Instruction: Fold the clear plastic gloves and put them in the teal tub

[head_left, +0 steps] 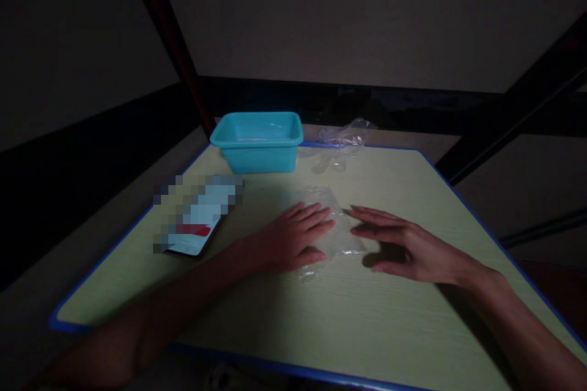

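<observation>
Left hand (298, 237) was flat on a clear plastic bag (343, 235) mid-worktop (367, 324), fingers kinda spread; right hand (413, 252) was just beside the bag, thumb and fingers apart.

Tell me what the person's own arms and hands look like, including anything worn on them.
The left hand and right hand are ungloved, with slender fingers; no ring shows. The left forearm and right forearm are slim and bare as far as the picture reaches: no sleeve, watch or bracelet is visible. The light is too dim to tell small markings.
</observation>
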Demonstrator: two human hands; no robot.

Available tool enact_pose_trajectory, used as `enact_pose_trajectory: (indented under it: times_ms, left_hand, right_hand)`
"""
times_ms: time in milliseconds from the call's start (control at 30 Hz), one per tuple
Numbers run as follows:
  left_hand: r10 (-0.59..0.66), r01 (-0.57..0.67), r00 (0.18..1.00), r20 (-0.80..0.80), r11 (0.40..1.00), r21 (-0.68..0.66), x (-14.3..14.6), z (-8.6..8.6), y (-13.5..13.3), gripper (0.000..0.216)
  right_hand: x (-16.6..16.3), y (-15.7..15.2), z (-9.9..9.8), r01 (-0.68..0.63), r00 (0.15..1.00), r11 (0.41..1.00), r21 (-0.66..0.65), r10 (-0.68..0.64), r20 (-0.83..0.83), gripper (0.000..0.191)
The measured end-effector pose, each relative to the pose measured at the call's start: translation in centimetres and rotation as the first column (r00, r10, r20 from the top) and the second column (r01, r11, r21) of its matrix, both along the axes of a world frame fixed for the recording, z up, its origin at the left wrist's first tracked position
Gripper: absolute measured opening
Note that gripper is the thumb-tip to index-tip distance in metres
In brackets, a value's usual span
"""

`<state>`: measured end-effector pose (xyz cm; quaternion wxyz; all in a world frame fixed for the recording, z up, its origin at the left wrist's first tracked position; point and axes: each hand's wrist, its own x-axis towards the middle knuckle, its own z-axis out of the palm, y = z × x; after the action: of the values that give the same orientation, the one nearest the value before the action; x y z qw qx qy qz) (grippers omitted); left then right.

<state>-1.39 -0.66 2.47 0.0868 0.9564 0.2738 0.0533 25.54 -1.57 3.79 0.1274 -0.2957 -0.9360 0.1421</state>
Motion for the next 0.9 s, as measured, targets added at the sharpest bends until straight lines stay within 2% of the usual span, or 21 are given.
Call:
enact_pose_trajectory:
  times_ms: [200, 333, 500, 667, 900]
  left_hand:
    - [-0.004, 0.003, 0.999, 0.039, 1.0, 0.031, -0.1, -0.3, 0.2, 0.057]
    - [-0.012, 0.0, 0.993, 0.114, 0.994, 0.108, -0.4, 0.0, 0.5, 0.047]
    - [-0.164, 0.116, 0.953, 0.254, 0.974, 0.192, 0.4, 0.7, -0.7, 0.041]
    - [-0.317, 0.281, 0.939, 0.137, 0.932, 0.227, 2.3, 0.0, -3.1, 0.05]
    - [-0.331, 0.31, 0.939, 0.094, 0.932, 0.187, 2.8, -0.9, -3.5, 0.055]
  right_hand:
    - [-0.1, -0.2, 0.7, -0.018, 1.0, 0.997, -0.075, 0.016, -0.02, 0.043]
    - [-0.4, -0.7, 1.3, -0.009, 1.0, 0.996, -0.087, 0.008, -0.007, 0.035]
    - [-0.6, -0.9, 1.2, 0.017, 0.998, 0.995, -0.101, -0.022, -0.052, 0.036]
    - [-0.8, -0.4, 0.2, 0.035, 0.999, 0.996, -0.082, -0.037, -0.032, 0.041]
    - [-1.3, -0.2, -0.4, 0.07, 0.996, 0.994, -0.089, -0.065, 0.064, 0.045]
